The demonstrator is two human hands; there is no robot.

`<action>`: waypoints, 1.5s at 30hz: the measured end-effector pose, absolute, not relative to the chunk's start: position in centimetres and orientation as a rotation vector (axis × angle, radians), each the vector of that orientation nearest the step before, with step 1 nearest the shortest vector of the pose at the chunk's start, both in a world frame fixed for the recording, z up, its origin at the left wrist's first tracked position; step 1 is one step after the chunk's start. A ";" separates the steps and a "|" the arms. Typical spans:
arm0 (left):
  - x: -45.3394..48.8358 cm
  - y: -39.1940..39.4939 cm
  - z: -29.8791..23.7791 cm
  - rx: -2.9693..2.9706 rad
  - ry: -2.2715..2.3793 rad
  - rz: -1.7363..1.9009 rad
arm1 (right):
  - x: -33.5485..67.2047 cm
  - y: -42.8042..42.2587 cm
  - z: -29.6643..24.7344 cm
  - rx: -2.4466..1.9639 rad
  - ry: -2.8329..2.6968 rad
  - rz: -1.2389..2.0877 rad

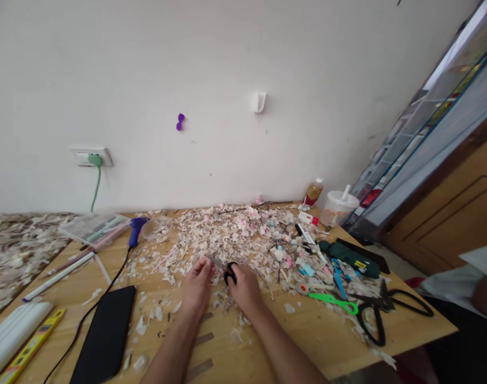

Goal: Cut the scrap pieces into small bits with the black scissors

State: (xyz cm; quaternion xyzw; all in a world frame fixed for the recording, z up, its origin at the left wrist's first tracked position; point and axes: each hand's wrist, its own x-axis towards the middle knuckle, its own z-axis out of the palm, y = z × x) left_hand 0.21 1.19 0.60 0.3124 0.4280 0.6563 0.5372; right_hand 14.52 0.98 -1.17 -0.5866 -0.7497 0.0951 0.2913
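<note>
My right hand [246, 292] is closed round the black handles of a small pair of scissors [229, 273]. Their grey blades point left, towards the fingertips of my left hand [199, 280]. Thumb and fingers of that left hand are pinched together; whatever is between them is too small to make out. Beyond both hands spreads a heap of thin, pale flakes [215, 229] that look like dry petals. Pink and white artificial blossoms [249, 216] on dark twigs lie among them towards the back.
On the wooden table [307, 341], large black-handled scissors [373, 314], a green plastic tool [335, 301] and a dark green case [351, 258] lie right. A black phone [103, 336], a blue glue gun [136, 230] with its cord and a yellow packet [35, 346] lie left. A person sits far right.
</note>
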 end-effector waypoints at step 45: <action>-2.1 2.0 0.5 1.240 1.307 1.412 | 14.5 0.9 -0.8 -1.529 -2.079 0.211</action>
